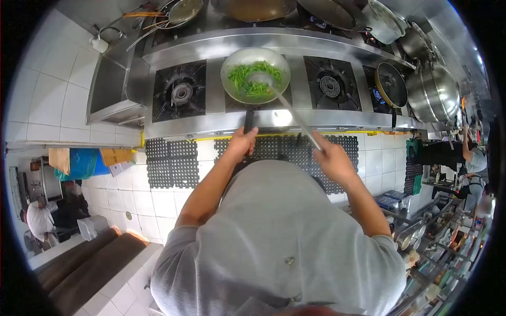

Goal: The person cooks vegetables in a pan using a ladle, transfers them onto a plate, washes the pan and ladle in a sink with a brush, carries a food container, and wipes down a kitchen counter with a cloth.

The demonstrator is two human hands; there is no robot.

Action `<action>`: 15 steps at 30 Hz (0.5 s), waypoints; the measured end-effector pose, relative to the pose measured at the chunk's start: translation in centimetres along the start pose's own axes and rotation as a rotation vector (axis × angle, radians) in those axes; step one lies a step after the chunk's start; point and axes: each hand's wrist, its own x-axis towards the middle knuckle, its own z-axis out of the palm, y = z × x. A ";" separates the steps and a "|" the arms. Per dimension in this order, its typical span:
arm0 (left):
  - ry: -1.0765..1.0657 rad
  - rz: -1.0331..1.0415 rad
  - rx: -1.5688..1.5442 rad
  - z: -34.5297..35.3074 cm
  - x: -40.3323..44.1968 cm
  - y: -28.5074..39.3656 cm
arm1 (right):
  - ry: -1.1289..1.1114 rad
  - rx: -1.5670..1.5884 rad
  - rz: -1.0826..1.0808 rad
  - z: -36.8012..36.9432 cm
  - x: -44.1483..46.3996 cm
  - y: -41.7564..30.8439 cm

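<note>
A round metal wok [230,59] sits over the middle front burner with chopped green vegetables [258,68] in it. My left hand [242,145] is closed around the wok's black handle [249,121]. In my right hand [332,157] is the long metal handle of a ladle [295,117]. The ladle's bowl rests among the greens, near the middle of the wok, and hides some of them.
Bare burners stand left [182,92] and right [330,86] of the wok. A dark frying pan [391,84] sits beside a blue flame, near a large steel pot [443,94]. More pans line the raised back row. Other people are at the far left and right.
</note>
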 end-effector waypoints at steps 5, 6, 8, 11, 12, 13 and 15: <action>-0.020 0.019 -0.012 -0.9 1.5 -0.3 | 0.197 0.221 0.002 2.8 6.0 0.7; -0.012 0.015 -0.014 -1.1 1.2 -0.3 | 0.240 0.249 -0.037 4.4 7.8 1.5; -0.040 -0.028 -0.151 -1.2 0.9 0.2 | 0.260 0.284 -0.052 7.2 11.5 3.0; -0.054 -0.087 -0.219 -1.4 0.1 1.1 | 0.285 0.337 -0.102 8.7 13.2 2.2; -0.051 -0.087 -0.221 -1.3 0.1 1.0 | 0.192 0.229 -0.098 7.4 12.3 0.9; -0.065 -0.064 -0.207 -1.4 0.1 0.9 | 0.100 0.122 -0.094 6.9 11.7 0.0; -0.079 -0.042 -0.188 -1.7 0.3 0.5 | 0.057 0.092 -0.148 5.2 10.4 2.9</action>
